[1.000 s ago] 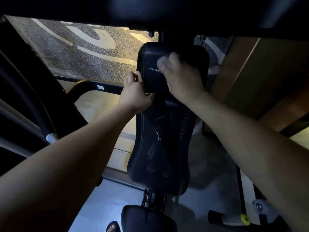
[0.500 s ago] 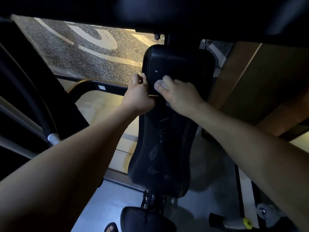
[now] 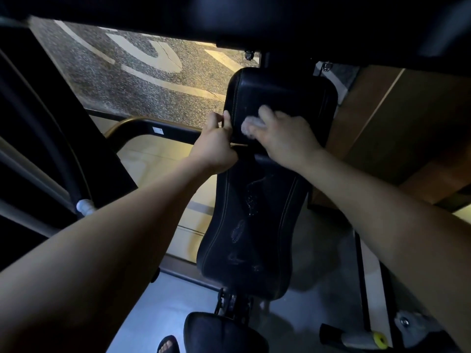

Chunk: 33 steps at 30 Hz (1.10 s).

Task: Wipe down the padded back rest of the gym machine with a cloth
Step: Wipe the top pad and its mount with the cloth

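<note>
Left hand (image 3: 215,143) pinches the pad's (image 3: 280,98) left edge; right hand (image 3: 283,135) presses a balled cloth (image 3: 251,126) near it, fingers closed, open pad rightward.

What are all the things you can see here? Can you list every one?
upper back pad: one, black, top middle, under both hands
lower back pad: one, black with pale smears, middle, below the upper pad
seat pad: one, black, bottom middle
cloth: one, whitish, pressed on the upper back pad under the right hand
machine bar: one, black, left of the pads
yellow-tipped handle: one, grey with yellow end, bottom right
speckled floor: one patch, grey with pale stripes, top left
foot in sandal: one, bottom edge
left hand: one, gripping the upper pad's left edge
right hand: one, holding the cloth
</note>
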Tool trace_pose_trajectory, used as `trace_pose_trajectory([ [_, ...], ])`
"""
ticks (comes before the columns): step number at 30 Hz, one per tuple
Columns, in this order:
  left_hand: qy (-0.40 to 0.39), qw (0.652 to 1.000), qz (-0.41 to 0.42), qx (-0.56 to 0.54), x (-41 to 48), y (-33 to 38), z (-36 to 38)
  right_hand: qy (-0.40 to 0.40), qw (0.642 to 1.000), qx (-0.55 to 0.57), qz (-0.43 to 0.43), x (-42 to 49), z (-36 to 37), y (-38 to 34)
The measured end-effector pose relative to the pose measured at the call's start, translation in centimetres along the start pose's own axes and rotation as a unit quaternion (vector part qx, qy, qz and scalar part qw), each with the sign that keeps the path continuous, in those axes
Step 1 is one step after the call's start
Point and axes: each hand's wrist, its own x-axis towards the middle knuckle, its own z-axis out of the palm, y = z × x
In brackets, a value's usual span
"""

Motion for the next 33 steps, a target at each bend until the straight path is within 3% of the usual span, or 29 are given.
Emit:
trace_pose_trajectory([
  [2, 0.0, 1.0, 0.001, -0.004, 0.0, 0.0, -0.1, 0.044, 0.996, -0.003, 0.075, 1.8, -0.7, 0.8],
  [5, 0.002, 1.0, 0.002, -0.013, 0.1, -0.2, 0.1, 0.056, 0.991, -0.02, 0.122, 2.8, -1.0, -0.4],
  [9, 0.002, 1.0, 0.004, -0.014, 0.5, -0.8, 0.3, -0.026, 0.999, -0.039, 0.006, 0.1, 0.4, -2.3],
  [11, -0.001, 1.0, 0.009, -0.017, 0.6, -1.0, 0.3, -0.011, 0.999, -0.041, -0.009, 0.5, -0.1, -1.4],
  [20, -0.01, 0.999, 0.017, -0.044, 0.5, -1.5, 0.3, 0.121, 0.977, -0.046, 0.169, 5.6, -1.3, -1.5],
  [26, -0.016, 0.998, 0.038, -0.047, 0.8, -2.0, -0.1, 0.058, 0.995, -0.062, -0.058, 2.9, 0.1, -1.2],
  [33, -0.026, 0.997, 0.029, -0.063, 0.6, -2.2, -1.1, 0.1, 0.99, -0.042, 0.088, 7.2, -1.9, -0.7],
])
